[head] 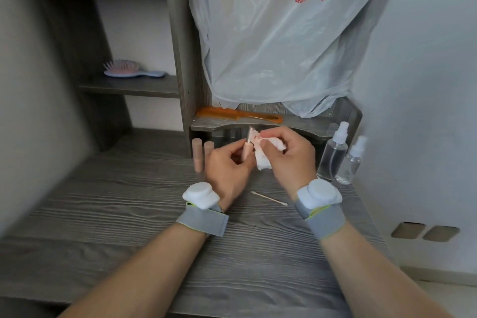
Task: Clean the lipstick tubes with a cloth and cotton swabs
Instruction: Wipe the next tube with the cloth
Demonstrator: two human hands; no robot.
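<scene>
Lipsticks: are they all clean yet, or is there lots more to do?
Not yet. The cloth already shows pink smears, so some wiping looks done. Right now the left hand holds one lipstick tube and the right hand pinches the cloth against its top. Two more tubes stand on the desk; whether they are clean I cannot tell. The cotton swab lies on the desk, in neither hand.
</scene>
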